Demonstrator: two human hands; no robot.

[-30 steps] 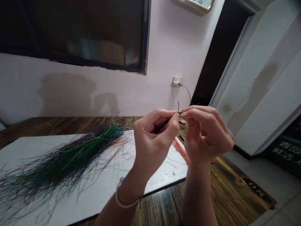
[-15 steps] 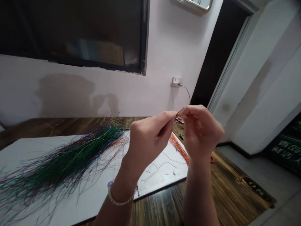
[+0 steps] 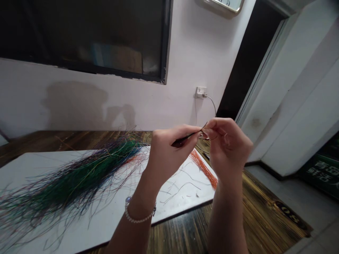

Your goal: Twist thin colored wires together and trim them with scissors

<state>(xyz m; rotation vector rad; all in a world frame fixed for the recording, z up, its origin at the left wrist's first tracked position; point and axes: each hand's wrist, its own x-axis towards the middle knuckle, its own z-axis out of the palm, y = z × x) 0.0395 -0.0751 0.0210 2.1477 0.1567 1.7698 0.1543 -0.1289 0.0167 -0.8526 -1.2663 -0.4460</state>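
Note:
Above the white board, my left hand (image 3: pixel 169 151) and my right hand (image 3: pixel 227 151) meet fingertip to fingertip. Between them runs a thin dark wire (image 3: pixel 204 125), its short end sticking up past the fingers. My left thumb and forefinger are pinched on it, with a dark gap or shadow between them. My right fingers are curled and pinch at the same spot; a thin loop shows just below. To the left lies a loose bundle of green, blue and purple wires (image 3: pixel 87 173). A bundle of orange wires (image 3: pixel 203 169) is behind my right wrist.
The white board (image 3: pixel 106 225) rests on a dark wooden table (image 3: pixel 182 229), with stray wire pieces (image 3: pixel 182 188) scattered on it. A cable (image 3: pixel 212 102) hangs from a wall socket (image 3: pixel 201 92) behind my hands. A number plate (image 3: pixel 290 213) is at the table's right corner.
The view has shifted slightly. My left thumb has lowered a little from the forefinger, widening the dark gap. Both hands stay together at the wire.

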